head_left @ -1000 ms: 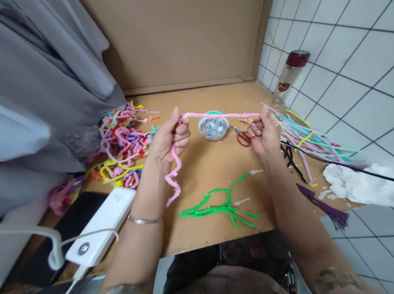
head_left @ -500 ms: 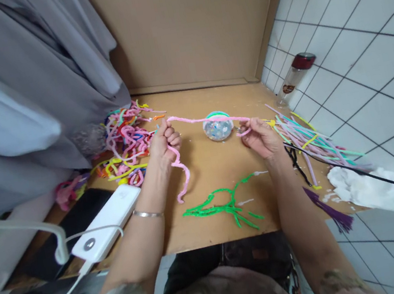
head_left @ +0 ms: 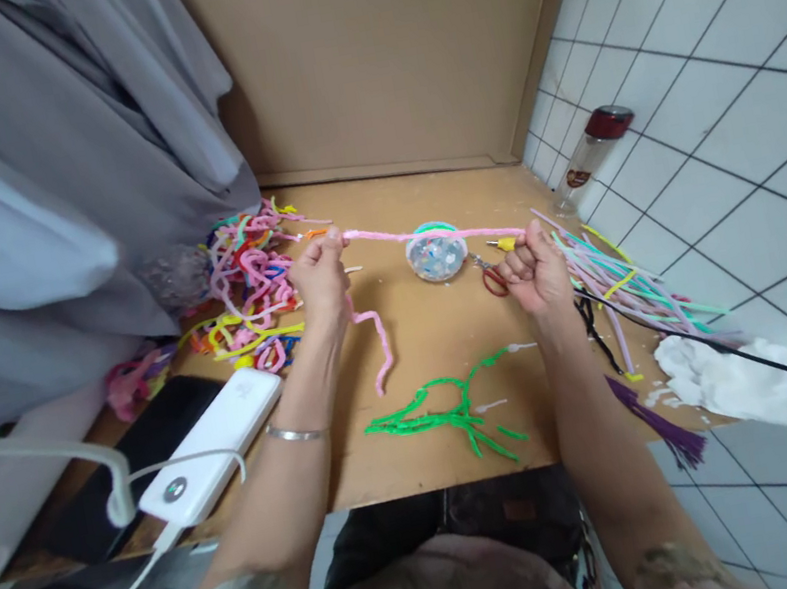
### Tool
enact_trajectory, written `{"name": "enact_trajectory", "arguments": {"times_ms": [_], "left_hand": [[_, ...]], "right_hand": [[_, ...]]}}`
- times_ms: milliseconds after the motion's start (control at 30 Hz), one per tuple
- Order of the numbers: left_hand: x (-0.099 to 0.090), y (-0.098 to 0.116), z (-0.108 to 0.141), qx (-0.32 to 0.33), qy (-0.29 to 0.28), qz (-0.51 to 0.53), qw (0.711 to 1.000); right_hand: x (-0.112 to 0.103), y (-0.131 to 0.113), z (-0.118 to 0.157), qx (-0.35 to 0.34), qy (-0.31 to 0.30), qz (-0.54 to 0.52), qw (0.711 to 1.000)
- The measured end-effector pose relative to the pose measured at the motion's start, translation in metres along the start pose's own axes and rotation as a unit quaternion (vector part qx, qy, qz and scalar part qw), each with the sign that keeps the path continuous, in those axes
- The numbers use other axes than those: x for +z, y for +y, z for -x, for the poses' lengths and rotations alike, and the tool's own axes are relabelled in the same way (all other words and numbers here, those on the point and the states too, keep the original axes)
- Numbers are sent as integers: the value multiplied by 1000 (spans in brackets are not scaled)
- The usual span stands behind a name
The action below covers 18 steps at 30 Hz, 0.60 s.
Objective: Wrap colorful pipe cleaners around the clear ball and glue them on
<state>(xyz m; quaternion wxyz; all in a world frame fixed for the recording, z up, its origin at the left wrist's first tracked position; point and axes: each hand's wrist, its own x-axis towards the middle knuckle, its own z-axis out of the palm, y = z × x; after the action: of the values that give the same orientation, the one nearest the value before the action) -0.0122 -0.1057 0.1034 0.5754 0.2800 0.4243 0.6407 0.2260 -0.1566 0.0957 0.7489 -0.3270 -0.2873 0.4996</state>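
A pink pipe cleaner [head_left: 429,235] is stretched nearly straight between my two hands, above the table. My left hand [head_left: 321,275] is closed on it, and a bent tail of pink hangs below that fist. At the other end my right hand [head_left: 532,268] grips it in closed fingers. Red-handled scissors [head_left: 492,279] lie beside my right hand, partly hidden by it. Behind the taut pipe cleaner stands a clear round tub [head_left: 437,260] with a green rim. Green pipe cleaners [head_left: 453,416], twisted into a branching shape, rest on the table between my forearms.
A tangled heap of coloured pipe cleaners [head_left: 258,278] lies at left, near a white power bank [head_left: 212,448] and a dark phone [head_left: 188,402]. Straight pipe cleaners [head_left: 626,279], white fluff [head_left: 736,381], a purple tassel [head_left: 656,421] and a glass bottle [head_left: 590,158] are at right.
My right hand has moved a little right and its fingers have curled into a fist. The pink strand between my hands is longer and straighter, and the scissors now show more.
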Motion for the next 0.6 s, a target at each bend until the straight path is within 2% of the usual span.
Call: {"name": "enact_trajectory", "arguments": {"times_ms": [67,200,267,367,467,600], "left_hand": [[5,-8,4,35,16,-9,999],[9,-11,9,-6,-44,24,999],[6,-6,6,-17,-57,65,996],[-6,3,-3,1,-58,122,991],[-18,11,-13,25,-41,159,986],[-25,13,-20,-17,23,174,984]], "right_hand": [[-4,-4,-2,13,-5,-24,1000],[-4,-8,-1,53,-36,-57,996],[-1,-5,3,70,-58,-50,995],[6,7,9,86,-103,-12,991],[10,21,13,101,-158,21,982],[14,38,21,165,-235,34,957]]}}
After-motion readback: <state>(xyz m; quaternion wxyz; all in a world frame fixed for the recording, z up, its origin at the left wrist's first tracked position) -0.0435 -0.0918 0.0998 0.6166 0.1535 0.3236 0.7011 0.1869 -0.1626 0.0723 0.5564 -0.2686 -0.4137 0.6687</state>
